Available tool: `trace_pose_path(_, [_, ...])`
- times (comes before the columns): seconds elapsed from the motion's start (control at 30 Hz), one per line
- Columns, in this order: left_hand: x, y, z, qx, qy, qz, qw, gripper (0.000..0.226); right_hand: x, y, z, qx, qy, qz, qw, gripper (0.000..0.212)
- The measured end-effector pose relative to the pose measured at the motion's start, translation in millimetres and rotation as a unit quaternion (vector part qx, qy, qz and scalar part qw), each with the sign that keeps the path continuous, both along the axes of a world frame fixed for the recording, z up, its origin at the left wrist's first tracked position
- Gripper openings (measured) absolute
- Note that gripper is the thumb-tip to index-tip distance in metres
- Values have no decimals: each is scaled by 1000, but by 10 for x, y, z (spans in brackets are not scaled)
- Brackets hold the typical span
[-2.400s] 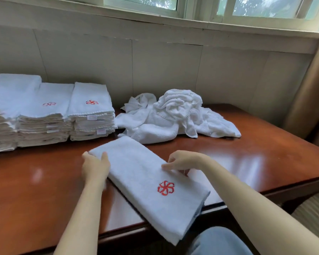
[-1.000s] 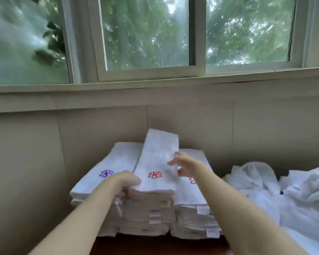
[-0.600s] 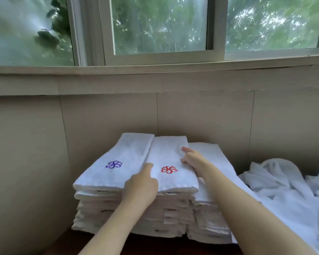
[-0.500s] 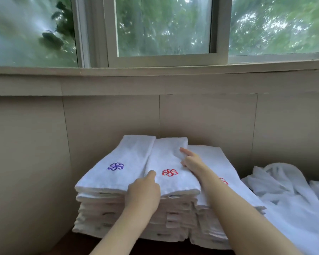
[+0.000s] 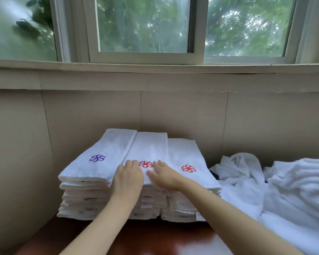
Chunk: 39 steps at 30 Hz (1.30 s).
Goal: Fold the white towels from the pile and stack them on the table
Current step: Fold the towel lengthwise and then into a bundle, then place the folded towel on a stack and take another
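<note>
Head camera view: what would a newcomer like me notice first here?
Probably the three neat stacks of folded white towels against the wall, with the left hand and right hand resting flat on the middle stack's top towel beside its red flower emblem. Next, the purple emblem on the left stack, and the loose pile of unfolded towels on the right.

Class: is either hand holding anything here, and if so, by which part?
Nothing is held. The left hand and right hand rest flat and open on the near end of the middle stack's top towel, either side of its red logo.
</note>
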<state>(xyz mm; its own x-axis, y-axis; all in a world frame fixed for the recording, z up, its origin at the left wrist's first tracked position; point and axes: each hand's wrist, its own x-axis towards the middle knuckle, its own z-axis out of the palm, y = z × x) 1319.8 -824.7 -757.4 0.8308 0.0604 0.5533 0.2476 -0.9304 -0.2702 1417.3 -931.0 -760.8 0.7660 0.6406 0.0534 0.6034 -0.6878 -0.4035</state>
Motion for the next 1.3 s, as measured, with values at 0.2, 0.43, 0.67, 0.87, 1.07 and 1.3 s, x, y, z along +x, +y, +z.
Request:
trace_pose_path(0.2, [-126, -291, -261, 12, 147, -85, 985, 82, -626, -1230, -45, -50, -23, 89, 994, 56])
trace_pose_path(0.43, [-35, -1483, -269, -22, 43, -298, 953, 64, -409, -3378, -170, -71, -53, -207, 974, 41])
trace_pose_path(0.67, [522, -3025, -709, -148, 120, -207, 960, 58, -127, -4530, -321, -30, -114, -372, 921, 55])
trace_pose_path(0.87, [770, -2987, -868, -255, 111, -46, 959, 25, -124, -4589, -801, 23, -22, -329, 944, 78])
trace_pose_path(1.07, [427, -2793, -450, -395, 191, -243, 865, 22, -487, -3895, -667, 16, -142, -396, 907, 58])
trace_pose_path(1.3, [-719, -2550, 242, -527, 510, -399, 551, 6, -1008, -3160, -608, -49, -115, -212, 969, 56])
